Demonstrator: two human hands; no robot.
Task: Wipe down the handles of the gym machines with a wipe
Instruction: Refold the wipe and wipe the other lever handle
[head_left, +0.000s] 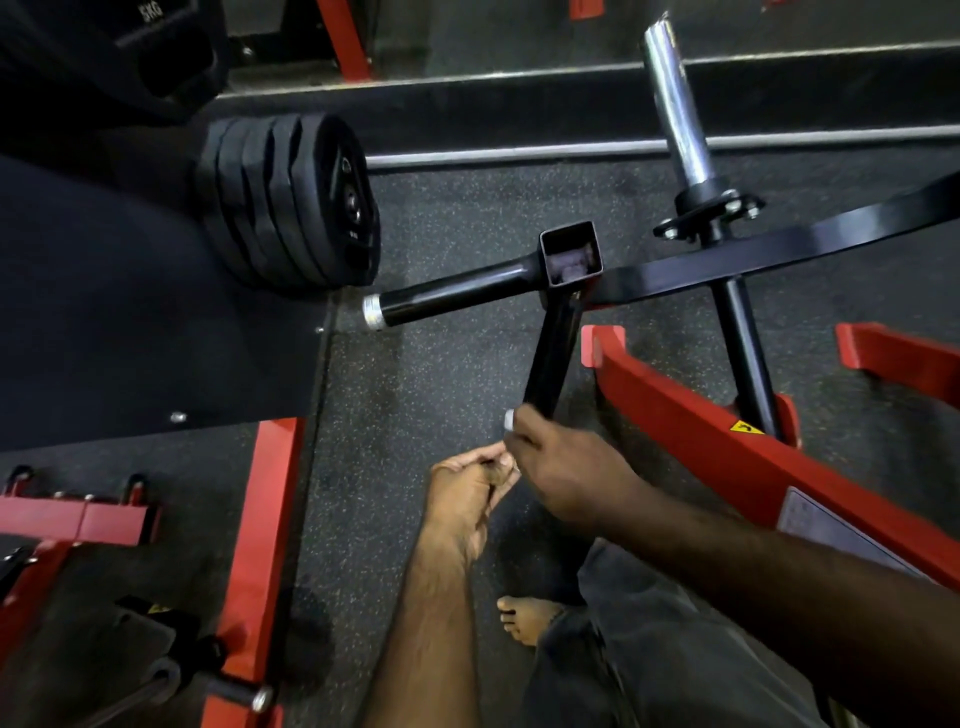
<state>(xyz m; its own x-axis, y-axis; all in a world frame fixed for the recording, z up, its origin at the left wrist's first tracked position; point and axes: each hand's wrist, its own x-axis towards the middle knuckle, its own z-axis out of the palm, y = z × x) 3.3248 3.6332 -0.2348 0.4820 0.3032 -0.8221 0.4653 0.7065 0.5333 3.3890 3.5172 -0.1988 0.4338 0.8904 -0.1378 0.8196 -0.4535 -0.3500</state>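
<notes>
Two hands meet low in view. Our right hand (563, 470) reaches forward, fingers curled round the lower end of the black handle (551, 358). Our left hand (470, 493) sits just beside it, fingers curled; whether it holds the wipe we cannot tell.

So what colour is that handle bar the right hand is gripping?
Glossy black handle bar with a silver end cap, gripped by the right hand; head view.

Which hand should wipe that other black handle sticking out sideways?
Probably the left hand. It hangs free, fingers curled, nearer the sideways handle. The right hand grips the lower handle. Whether either holds a wipe is unclear.
</notes>
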